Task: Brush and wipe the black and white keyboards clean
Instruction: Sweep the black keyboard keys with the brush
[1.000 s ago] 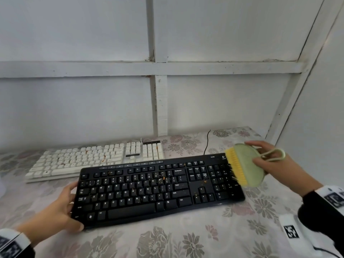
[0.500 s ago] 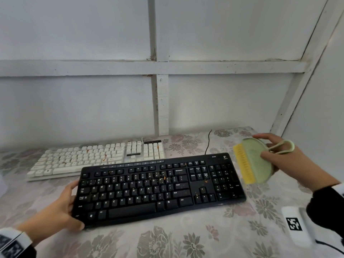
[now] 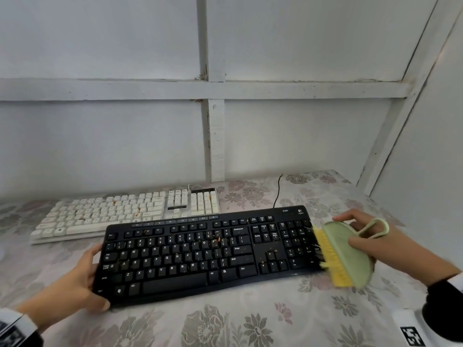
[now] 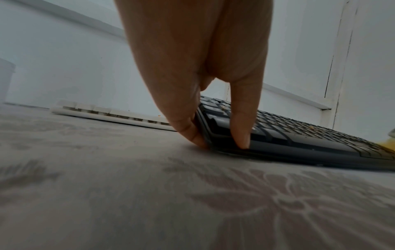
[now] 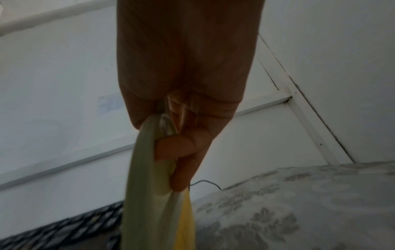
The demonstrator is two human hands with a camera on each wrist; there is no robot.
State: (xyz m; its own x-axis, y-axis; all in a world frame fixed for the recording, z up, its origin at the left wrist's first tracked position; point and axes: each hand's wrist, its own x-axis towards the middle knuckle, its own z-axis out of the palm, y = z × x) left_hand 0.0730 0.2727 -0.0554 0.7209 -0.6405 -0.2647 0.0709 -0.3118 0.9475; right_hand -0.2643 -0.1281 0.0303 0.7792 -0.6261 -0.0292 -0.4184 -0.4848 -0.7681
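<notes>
A black keyboard (image 3: 200, 254) lies on the flowered tablecloth, with orange crumbs among its keys. My left hand (image 3: 82, 279) holds its left end, thumb on the front corner and fingers along the side edge (image 4: 198, 133). Behind it lies a white keyboard (image 3: 120, 211), also speckled with crumbs. My right hand (image 3: 368, 244) grips a pale green brush (image 3: 348, 254) with yellow bristles (image 3: 328, 256). The bristles touch the black keyboard's right edge by the number pad. In the right wrist view my fingers curl round the brush (image 5: 147, 186).
A black cable (image 3: 276, 194) runs from behind the black keyboard toward the white wall. A white object with a black square marker (image 3: 411, 331) lies at the table's front right. White wall panels close off the back and right side.
My right hand lifted the brush up and away to the right, then brought it back down against the black keyboard's right edge. The left hand kept its hold.
</notes>
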